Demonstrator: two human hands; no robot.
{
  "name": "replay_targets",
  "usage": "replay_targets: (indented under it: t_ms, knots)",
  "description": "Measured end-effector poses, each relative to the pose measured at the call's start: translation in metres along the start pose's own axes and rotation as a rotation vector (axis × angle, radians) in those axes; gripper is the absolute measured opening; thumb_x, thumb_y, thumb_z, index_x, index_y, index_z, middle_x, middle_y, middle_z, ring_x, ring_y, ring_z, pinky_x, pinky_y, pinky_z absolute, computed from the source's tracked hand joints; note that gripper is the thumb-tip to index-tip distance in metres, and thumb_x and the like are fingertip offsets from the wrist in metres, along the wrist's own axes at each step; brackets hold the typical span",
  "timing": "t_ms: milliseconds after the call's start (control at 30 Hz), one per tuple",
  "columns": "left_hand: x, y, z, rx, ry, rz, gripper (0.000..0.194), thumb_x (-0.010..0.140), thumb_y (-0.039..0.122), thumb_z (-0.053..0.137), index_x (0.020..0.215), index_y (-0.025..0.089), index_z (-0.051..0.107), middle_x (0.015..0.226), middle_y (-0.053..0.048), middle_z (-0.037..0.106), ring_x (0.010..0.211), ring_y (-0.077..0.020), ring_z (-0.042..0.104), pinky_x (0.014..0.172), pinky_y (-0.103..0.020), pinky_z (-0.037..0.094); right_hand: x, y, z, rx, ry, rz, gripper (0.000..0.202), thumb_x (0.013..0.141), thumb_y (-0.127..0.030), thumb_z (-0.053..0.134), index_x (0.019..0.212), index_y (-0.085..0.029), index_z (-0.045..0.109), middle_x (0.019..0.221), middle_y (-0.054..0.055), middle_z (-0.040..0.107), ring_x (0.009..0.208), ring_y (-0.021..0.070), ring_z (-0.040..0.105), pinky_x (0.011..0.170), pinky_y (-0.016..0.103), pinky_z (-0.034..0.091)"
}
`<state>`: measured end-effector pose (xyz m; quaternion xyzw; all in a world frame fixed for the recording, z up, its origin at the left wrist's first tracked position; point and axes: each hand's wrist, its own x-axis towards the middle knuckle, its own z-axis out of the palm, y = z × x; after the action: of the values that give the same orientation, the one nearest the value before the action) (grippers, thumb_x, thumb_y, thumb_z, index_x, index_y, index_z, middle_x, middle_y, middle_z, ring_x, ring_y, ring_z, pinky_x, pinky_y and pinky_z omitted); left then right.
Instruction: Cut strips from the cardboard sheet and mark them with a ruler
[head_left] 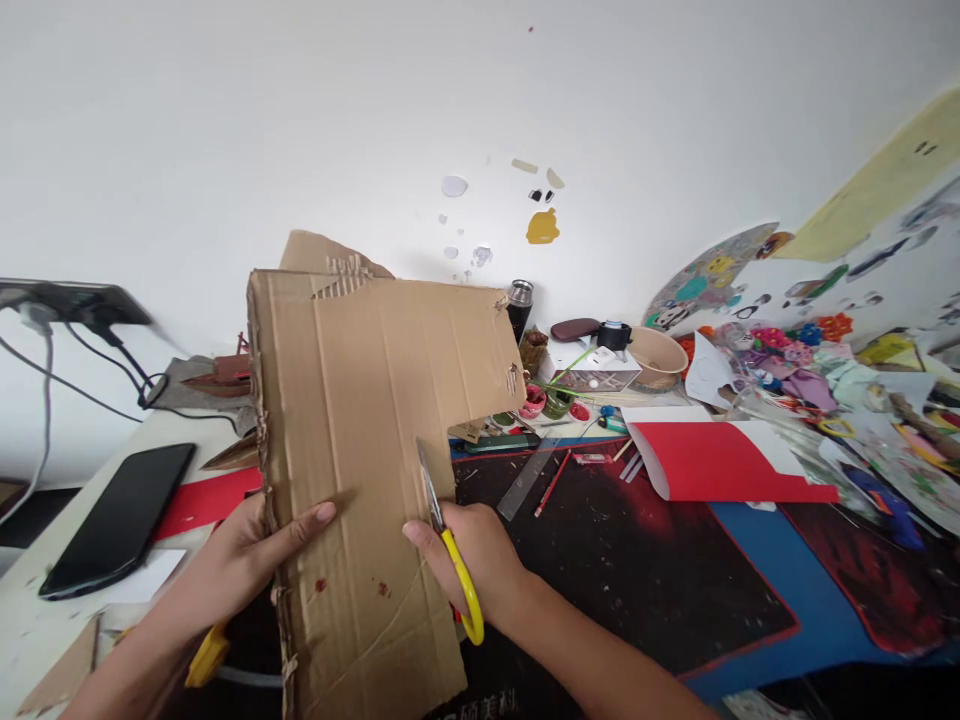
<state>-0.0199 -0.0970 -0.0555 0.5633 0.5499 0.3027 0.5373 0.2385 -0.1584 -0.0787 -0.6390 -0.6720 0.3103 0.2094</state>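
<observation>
The left hand (244, 560) pinches the left edge of a brown corrugated cardboard sheet (360, 400) over a black, red-edged mat (600, 570); the right hand (484, 560) grips yellow-handled metal scissors (457, 562), one blade across the cardboard.

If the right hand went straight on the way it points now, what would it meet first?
Probably the large brown corrugated cardboard piece, which the yellow-handled metal scissors in the right hand overlap; exact depth is unclear.
</observation>
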Motion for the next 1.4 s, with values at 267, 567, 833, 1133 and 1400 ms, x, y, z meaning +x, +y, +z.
replay_targets:
  t_ms: [267,567,833,1133,1400]
  knots:
    - [-0.008,0.019,0.012,-0.085,0.048,-0.034,0.054,0.075,0.069,0.086,0.101,0.021,0.087,0.093,-0.006,0.087,0.093,-0.0351,0.084,0.083,-0.036,0.068,0.006,0.001,0.005,0.062,0.035,-0.003,0.044,0.109,-0.046,0.054,0.075,-0.019,0.066,0.066,0.003,0.068,0.058,0.0153,0.058,0.057,0.026,0.034]
    - [0.0,0.014,0.011,-0.047,0.133,-0.024,0.059,0.071,0.07,0.089,0.103,0.021,0.084,0.103,-0.007,0.088,0.107,-0.0396,0.081,0.092,-0.042,0.068,0.006,0.0,0.012,0.115,0.028,0.009,0.041,0.108,-0.046,0.053,0.083,-0.019,0.07,0.066,0.003,0.068,0.058,0.016,0.06,0.057,0.026,0.034]
    - [-0.005,0.012,0.014,-0.074,0.142,-0.127,0.063,0.069,0.073,0.087,0.105,0.021,0.084,0.101,-0.01,0.088,0.1,-0.0408,0.083,0.077,-0.04,0.071,0.007,0.001,0.015,0.118,0.007,0.032,0.041,0.107,-0.047,0.053,0.083,-0.019,0.069,0.069,0.004,0.07,0.061,0.0171,0.063,0.059,0.026,0.036]
    - [-0.004,0.008,0.007,-0.031,0.174,-0.092,0.065,0.066,0.073,0.089,0.106,0.021,0.086,0.106,-0.011,0.087,0.112,-0.0418,0.08,0.09,-0.043,0.068,0.005,-0.001,0.016,0.095,0.007,0.047,0.036,0.106,-0.045,0.056,0.084,-0.02,0.071,0.069,0.004,0.071,0.061,0.0179,0.065,0.058,0.026,0.035]
    - [0.002,0.006,-0.007,0.025,0.062,-0.042,0.062,0.069,0.073,0.088,0.102,0.021,0.087,0.108,-0.009,0.087,0.103,-0.0396,0.082,0.086,-0.04,0.069,0.002,0.002,0.01,0.098,-0.03,0.051,0.039,0.101,-0.056,0.066,0.086,-0.02,0.07,0.065,0.0,0.066,0.056,0.0155,0.058,0.055,0.025,0.033]
